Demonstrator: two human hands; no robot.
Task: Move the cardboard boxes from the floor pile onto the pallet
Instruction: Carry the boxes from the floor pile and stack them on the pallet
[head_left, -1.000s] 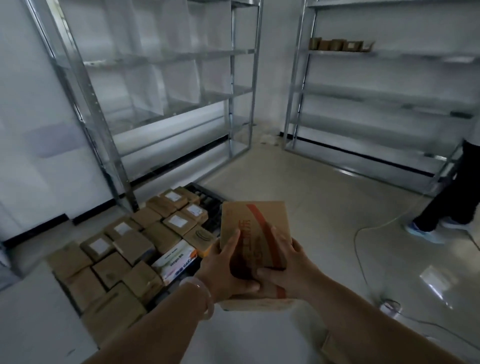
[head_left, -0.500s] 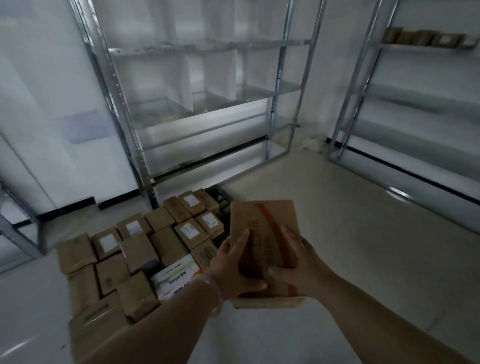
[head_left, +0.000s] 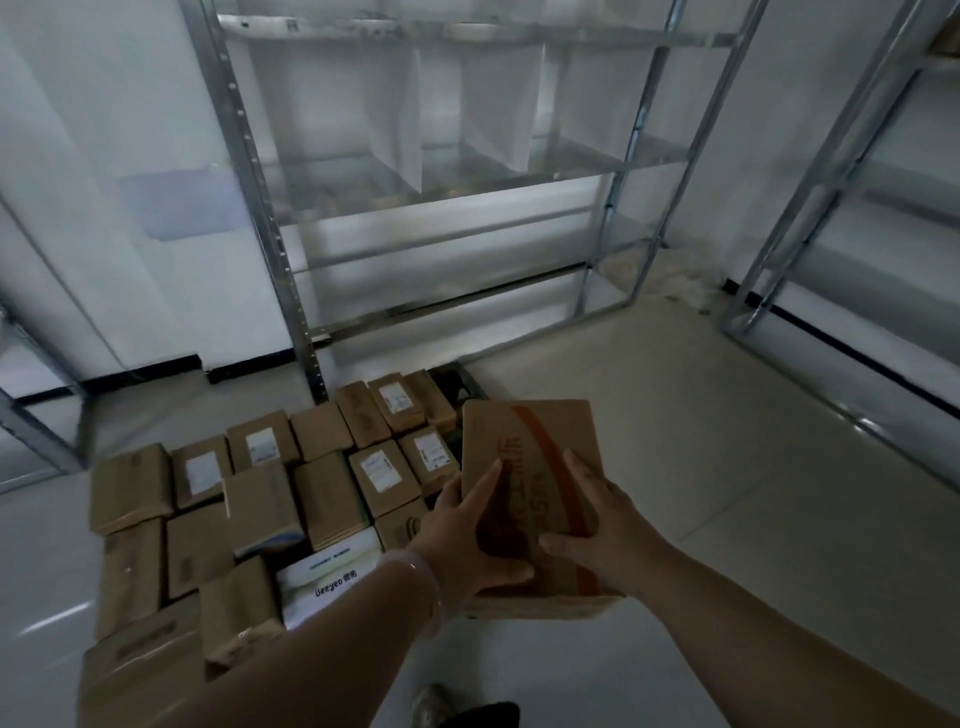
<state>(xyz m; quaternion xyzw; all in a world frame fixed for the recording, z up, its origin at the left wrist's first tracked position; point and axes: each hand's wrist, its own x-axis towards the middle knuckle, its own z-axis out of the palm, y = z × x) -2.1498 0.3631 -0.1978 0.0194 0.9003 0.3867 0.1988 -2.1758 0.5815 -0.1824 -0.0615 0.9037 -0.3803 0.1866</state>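
Observation:
I carry a brown cardboard box (head_left: 535, 441) with a red stripe and red print in front of me, above the floor. My left hand (head_left: 462, 535) grips its left side, thumb on top. My right hand (head_left: 597, 535) grips its near right part, fingers spread over the top face. Left of the box, a black pallet (head_left: 457, 382) lies on the floor, almost wholly covered by several brown boxes (head_left: 322, 488), some with white labels, and one white box (head_left: 332, 577). Only the pallet's far right corner shows.
Bare metal shelving (head_left: 441, 171) stands against the wall behind the pallet. A second rack (head_left: 852, 171) runs along the right. Pale tiled floor (head_left: 701, 441) spreads to the right of the pallet. My shoe (head_left: 436, 706) shows at the bottom edge.
The view has swung left and closer to the pallet. The carried box stays in both hands. The person standing at the right has left the view.

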